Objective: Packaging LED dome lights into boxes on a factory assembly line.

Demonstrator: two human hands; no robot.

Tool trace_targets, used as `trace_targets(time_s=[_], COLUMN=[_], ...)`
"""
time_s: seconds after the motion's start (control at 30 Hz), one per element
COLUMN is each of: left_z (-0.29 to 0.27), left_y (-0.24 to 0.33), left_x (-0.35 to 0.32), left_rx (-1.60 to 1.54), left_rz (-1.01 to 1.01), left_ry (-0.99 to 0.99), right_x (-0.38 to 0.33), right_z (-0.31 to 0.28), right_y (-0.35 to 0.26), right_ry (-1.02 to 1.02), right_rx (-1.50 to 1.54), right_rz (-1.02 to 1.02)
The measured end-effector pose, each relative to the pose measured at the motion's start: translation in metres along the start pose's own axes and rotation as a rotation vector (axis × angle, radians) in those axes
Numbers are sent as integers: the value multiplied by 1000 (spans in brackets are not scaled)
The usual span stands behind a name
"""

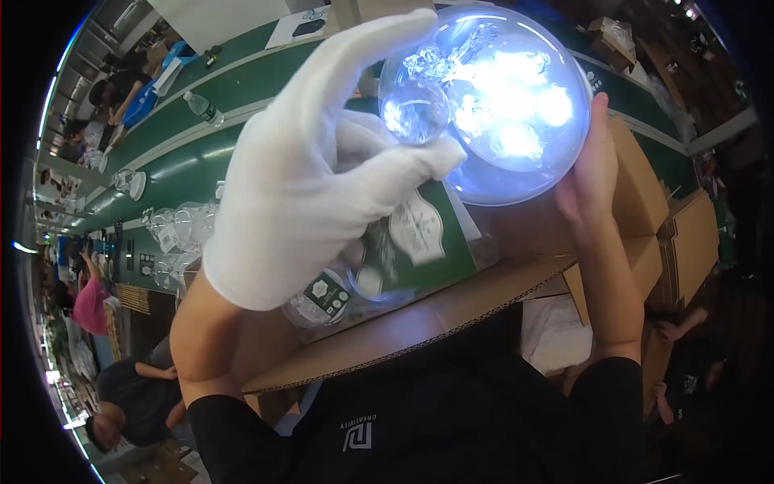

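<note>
Lifted up in front of me is a clear round lamp [524, 173], its inside glowing bright white-blue. A small clear ball [415, 113] stands out on its left side. My left hand [302, 153], in a white glove, curls its fingers and thumb about that ball and the lamp's left edge. Bare, my right hand [595, 165] grips the lamp's right rim, its fingers partly hidden behind it. Below lies an open cardboard box [427, 323] holding clear plastic packs with green labels [326, 294] and a green printed panel [419, 234].
Beyond the box runs a green workbench [177, 165] with clear plastic packages [173, 230] and a bottle [203, 109]. Cardboard flaps [693, 250] stand at the right. Other people [133, 395] are at the left and lower right.
</note>
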State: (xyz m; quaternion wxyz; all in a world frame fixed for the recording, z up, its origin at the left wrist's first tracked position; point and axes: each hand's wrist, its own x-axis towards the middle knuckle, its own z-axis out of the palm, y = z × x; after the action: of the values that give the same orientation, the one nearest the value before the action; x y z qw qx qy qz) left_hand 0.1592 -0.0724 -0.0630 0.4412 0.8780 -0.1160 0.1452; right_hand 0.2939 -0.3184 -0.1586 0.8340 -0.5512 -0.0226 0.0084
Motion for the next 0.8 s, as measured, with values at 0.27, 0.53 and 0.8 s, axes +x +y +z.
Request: trace_targets(time_s=[0.27,0.53,0.8], left_z=[5,42,80], left_y=[-18,-45,-104], left_x=[21,-3,-22], left_rx=[388,70,-16], left_rz=[722,403,177], left_ry=[252,132,107], right_x=[-30,-52,-56], right_z=[11,-48,-45], right_y=[4,-6,-89], right_ry=[54,-88,-540], right_rx=[-158,-456,-1302], right_rz=[232,483,276])
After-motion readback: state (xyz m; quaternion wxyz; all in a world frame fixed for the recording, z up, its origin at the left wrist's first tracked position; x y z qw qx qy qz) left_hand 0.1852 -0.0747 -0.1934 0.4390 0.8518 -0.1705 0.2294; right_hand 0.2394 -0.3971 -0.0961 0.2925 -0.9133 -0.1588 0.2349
